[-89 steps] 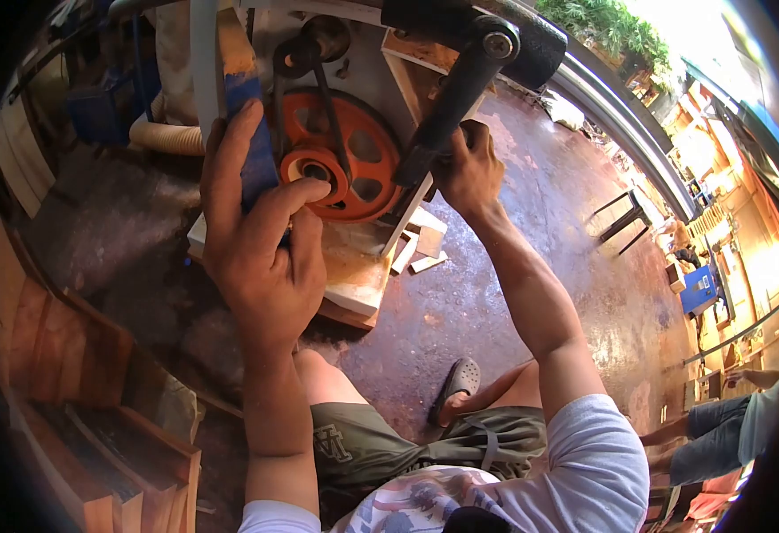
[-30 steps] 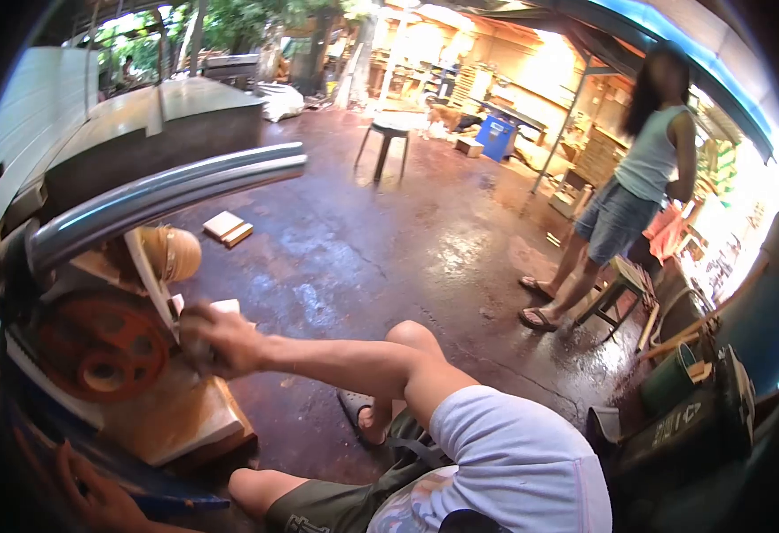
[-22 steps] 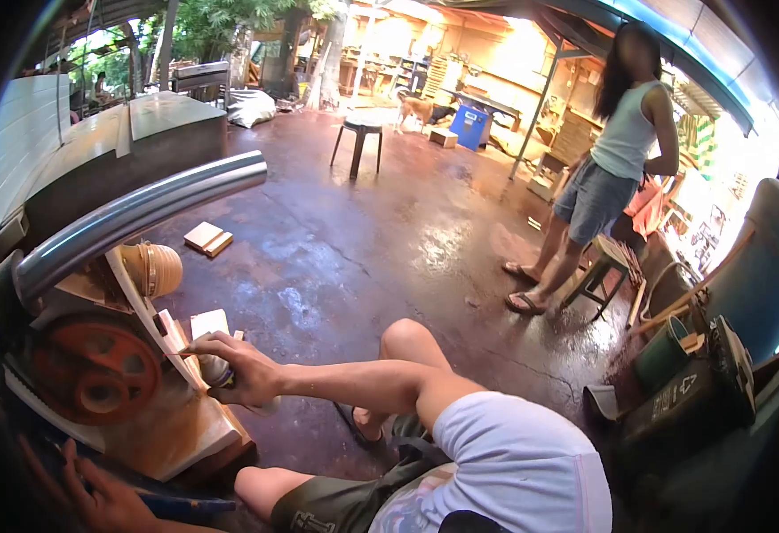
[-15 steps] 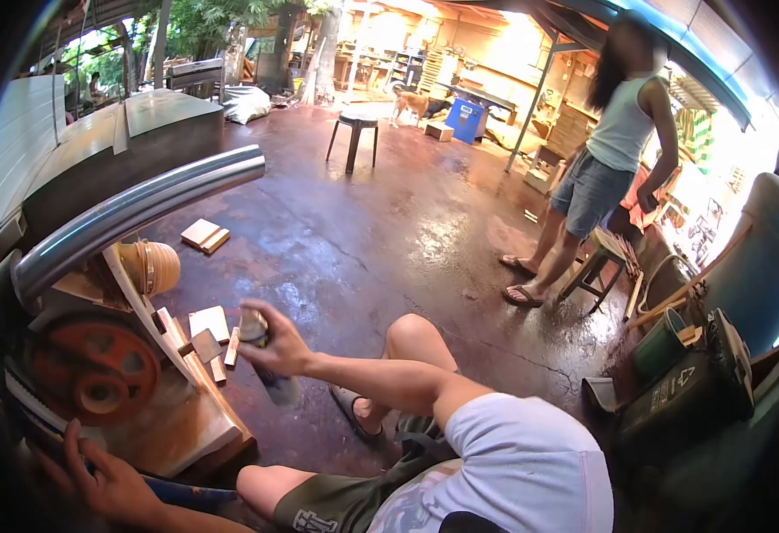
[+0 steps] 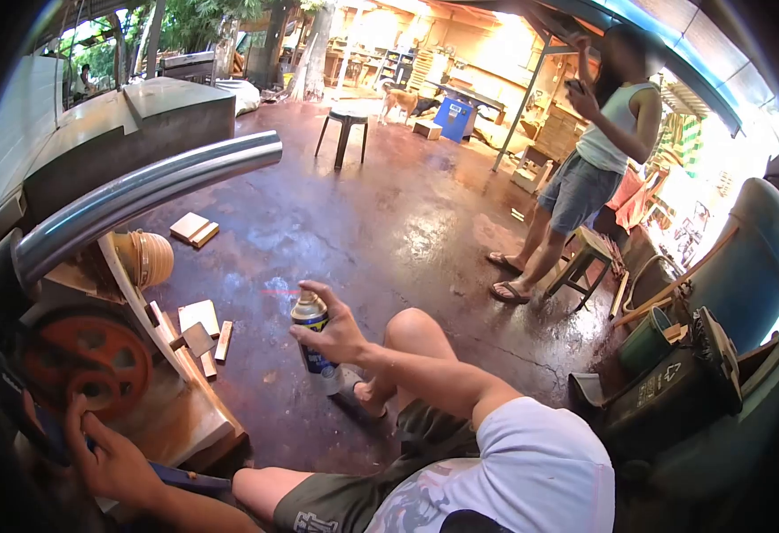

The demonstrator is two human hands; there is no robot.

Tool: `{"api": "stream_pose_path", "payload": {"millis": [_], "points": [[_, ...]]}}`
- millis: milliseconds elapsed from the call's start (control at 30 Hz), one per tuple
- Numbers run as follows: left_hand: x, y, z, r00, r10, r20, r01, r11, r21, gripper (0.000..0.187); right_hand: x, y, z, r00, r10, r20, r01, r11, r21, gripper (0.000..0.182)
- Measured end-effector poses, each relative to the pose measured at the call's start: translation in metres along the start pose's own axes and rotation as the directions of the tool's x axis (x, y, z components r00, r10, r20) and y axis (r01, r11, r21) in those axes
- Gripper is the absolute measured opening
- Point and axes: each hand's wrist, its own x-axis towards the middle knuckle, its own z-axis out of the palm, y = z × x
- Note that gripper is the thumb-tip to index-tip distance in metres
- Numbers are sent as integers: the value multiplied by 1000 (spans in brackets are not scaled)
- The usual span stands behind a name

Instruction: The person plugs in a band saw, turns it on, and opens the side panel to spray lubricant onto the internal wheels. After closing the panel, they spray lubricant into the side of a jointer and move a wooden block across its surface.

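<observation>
My right hand [image 5: 336, 333] is wrapped around an upright spray can [image 5: 316, 364] with a blue and yellow label, its forefinger on the nozzle. A thin red straw [image 5: 278, 291] sticks out leftward from the nozzle. The can is held above the floor, left of my raised knee. At lower left, my left hand [image 5: 110, 462] is curled around a dark blue part beside a machine, its grip mostly hidden. Just above that hand is the machine's orange-red wheel [image 5: 96, 364], mounted in a dark housing. A thick metal tube [image 5: 154, 200] juts out over the wheel.
Small wood blocks [image 5: 198, 320] lie by the machine base [image 5: 190, 417]; another pair [image 5: 194, 229] sits farther out. A person [image 5: 616, 115] stands near a stool [image 5: 585, 266], hands raised. Bins [image 5: 674, 382] line the right side. A black stool [image 5: 343, 133] and dog [image 5: 398, 102] are behind.
My right hand has moved the spray can rightward, away from the machine, and the can is now more upright. The standing person has raised both hands. My left hand stays by the machine.
</observation>
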Motion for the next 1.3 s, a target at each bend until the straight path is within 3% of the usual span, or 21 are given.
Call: {"api": "stream_pose_path", "payload": {"millis": [133, 300, 400, 433, 533, 600, 633, 800, 900, 1133, 1233, 1267, 1300], "points": [[5, 5, -4, 1000, 0, 12, 0, 1000, -16, 14, 6, -16, -10, 996, 62, 69, -62, 998, -3, 71], [9, 9, -6, 993, 116, -10, -113, 980, 167, 12, 17, -8, -1, 990, -104, 92, 111, 992, -67, 71], [11, 17, -11, 992, 128, -17, -123, 978, 167, 11, 24, -16, 6, 983, -57, 172, 52, 998, 29, 69], [7, 15, -9, 998, 65, -21, -61, 990, 127, 10, 28, -17, 9, 979, -3, 203, -12, 997, 75, 69], [-8, -7, 0, 997, -78, 7, 78, 997, 12, 8, 42, 0, 16, 962, -236, 141, 244, 969, -43, 71], [-7, -16, 0, 992, -104, 65, 107, 993, -42, 7, 46, 22, 17, 972, -197, 126, 199, 980, 2, 71], [10, 9, 2, 996, 86, -38, -87, 996, -11, 5, 47, 28, 15, 978, -171, 118, 172, 985, -2, 71], [11, 7, 19, 993, 104, -64, -95, 987, 131, 5, 44, 86, 3, 996, -52, 69, 50, 998, 42, 72], [11, 5, 31, 985, 164, -55, -150, 966, 211, 7, 52, 81, -5, 980, 185, 67, -191, 978, 87, 72], [20, 12, 50, 979, 189, -73, -168, 958, 233, 12, 64, 107, -5, 999, -43, -2, 43, 999, -23, 72], [23, 4, 67, 963, 257, -79, -225, 932, 285, 15, 69, 118, -1, 1000, -24, 2, 24, 988, 153, 73], [21, -1, 72, 961, 268, -61, -237, 920, 311, 14, 72, 126, 0, 992, -119, -29, 122, 982, 142, 72], [20, 3, 78, 969, 241, -47, -216, 927, 307, 13, 75, 127, -4, 972, -224, -78, 219, 973, -68, 68]]}}
